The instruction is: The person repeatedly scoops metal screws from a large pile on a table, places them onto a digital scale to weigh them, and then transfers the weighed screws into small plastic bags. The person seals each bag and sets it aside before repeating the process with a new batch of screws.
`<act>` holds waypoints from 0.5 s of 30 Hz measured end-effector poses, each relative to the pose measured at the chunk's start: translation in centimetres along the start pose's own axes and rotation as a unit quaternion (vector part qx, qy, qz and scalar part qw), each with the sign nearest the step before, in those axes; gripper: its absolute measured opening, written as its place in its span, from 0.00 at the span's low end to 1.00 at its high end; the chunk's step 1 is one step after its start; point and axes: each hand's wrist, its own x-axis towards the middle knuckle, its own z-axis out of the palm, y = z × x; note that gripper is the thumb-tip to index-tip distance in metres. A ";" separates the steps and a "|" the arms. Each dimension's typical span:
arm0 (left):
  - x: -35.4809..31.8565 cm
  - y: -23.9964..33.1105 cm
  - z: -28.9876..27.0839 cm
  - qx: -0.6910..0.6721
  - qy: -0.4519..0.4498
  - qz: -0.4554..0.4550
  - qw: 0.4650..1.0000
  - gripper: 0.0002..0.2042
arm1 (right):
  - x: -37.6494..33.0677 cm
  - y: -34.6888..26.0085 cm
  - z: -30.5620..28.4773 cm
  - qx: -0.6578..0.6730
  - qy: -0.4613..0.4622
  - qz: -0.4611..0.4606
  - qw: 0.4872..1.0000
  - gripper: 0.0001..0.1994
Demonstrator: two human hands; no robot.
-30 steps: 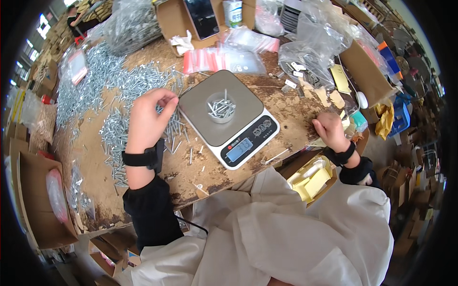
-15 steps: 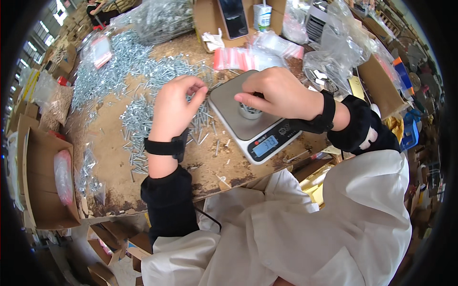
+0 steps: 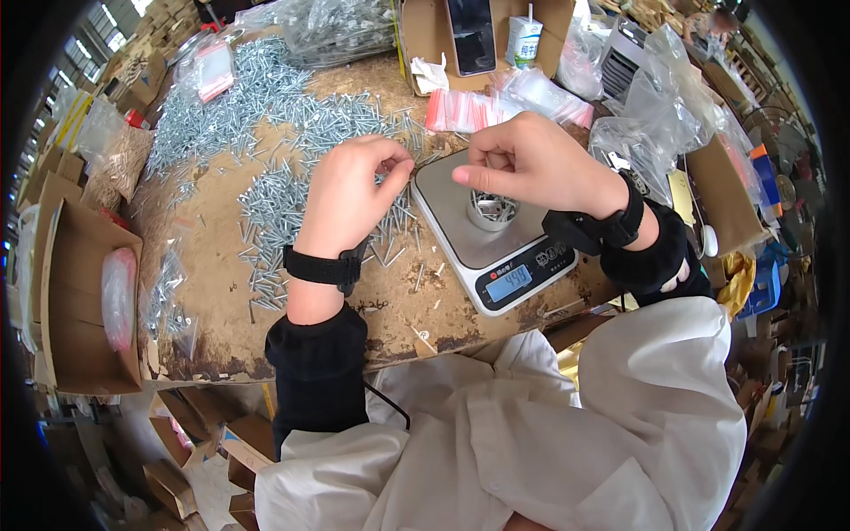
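A kitchen-type digital scale (image 3: 450,226) with a grey plate and a lit display stands on the worn wooden table (image 3: 208,301). On its plate sits a small round cup (image 3: 491,221) with metal screws inside. Just above the cup hangs my right hand (image 3: 536,164), fingers curled and thumb pointing left; whatever it holds is hidden. My left hand (image 3: 359,181) hovers left of the scale, over a pile of silvery screws (image 3: 274,208). Its fingers bend in toward the thumb, and their contents cannot be made out. Both wrists wear black straps.
A larger screw heap (image 3: 230,111) spreads at the back left. Behind the scale lie red-edged plastic bags (image 3: 465,111), and a phone (image 3: 472,35) leans in a cardboard box beside a drink carton (image 3: 524,42). An open cardboard box (image 3: 93,319) stands left; clear plastic bags (image 3: 664,97) crowd the right.
The view has shifted, so the table sits further right. My right hand's fingers have loosened slightly above the cup. The scale's reading has changed. My left hand keeps its curled pose.
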 end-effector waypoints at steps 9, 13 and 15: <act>0.1 0.3 0.0 0.001 -0.029 0.008 1.000 0.04 | -0.7 1.2 1.0 0.049 0.017 -0.082 0.995 0.12; 0.0 0.8 0.0 0.004 -0.041 0.004 0.999 0.04 | -1.5 1.9 1.7 0.084 0.096 -0.164 0.978 0.11; -0.1 0.9 -0.1 0.010 -0.037 0.002 0.999 0.05 | -2.1 2.2 0.3 0.082 0.130 -0.126 0.980 0.10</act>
